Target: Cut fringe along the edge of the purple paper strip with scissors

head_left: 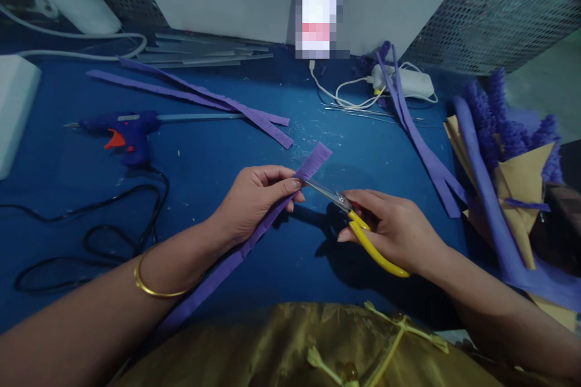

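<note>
My left hand (263, 196) pinches a long purple crepe paper strip (316, 160) between thumb and fingers. The strip's short end sticks out past my fingertips and shows fine cuts along one edge; its long tail runs down under my left forearm. In my right hand (390, 221) is a pair of scissors with yellow handles (379, 254), my fingers wrapped round the grips. The blades (329, 191) point left and meet the strip's edge right beside my left thumb. Whether the blades are parted there is too small to tell.
A blue glue gun (136, 127) with a black cord (158, 193) lies left. More purple strips (195, 94) lie behind it, others (415, 139) at right. Clear glue sticks (204, 48) and a white cable (338, 97) are at the back. Purple flowers in brown paper (521, 175) stand far right.
</note>
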Demonstrator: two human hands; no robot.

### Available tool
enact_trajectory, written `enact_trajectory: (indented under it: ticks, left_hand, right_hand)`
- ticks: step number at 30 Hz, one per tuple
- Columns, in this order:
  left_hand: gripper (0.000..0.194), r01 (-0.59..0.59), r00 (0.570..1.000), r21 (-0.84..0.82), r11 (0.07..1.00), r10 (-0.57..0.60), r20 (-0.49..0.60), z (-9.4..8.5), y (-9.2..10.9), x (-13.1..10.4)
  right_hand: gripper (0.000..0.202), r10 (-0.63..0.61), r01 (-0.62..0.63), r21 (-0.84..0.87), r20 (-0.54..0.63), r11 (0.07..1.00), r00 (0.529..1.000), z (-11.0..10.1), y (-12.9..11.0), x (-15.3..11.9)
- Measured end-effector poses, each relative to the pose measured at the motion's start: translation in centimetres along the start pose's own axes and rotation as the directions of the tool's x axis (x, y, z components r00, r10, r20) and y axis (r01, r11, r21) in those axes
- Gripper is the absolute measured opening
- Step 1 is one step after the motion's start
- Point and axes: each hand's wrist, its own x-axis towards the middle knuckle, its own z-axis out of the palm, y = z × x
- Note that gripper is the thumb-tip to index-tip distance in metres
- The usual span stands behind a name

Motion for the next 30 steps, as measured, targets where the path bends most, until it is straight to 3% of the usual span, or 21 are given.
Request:
enact_trajectory:
  ticks: [30]
  left_hand:
    - [0.016, 0.037, 0.998, -0.045, 0.998, -0.034, 0.048, -0.16, 0.16, 0.08]
  right_hand:
    - [0.048, -0.051, 0.051, 0.07, 0.005, 0.996, 0.999, -0.36, -0.13, -0.03]
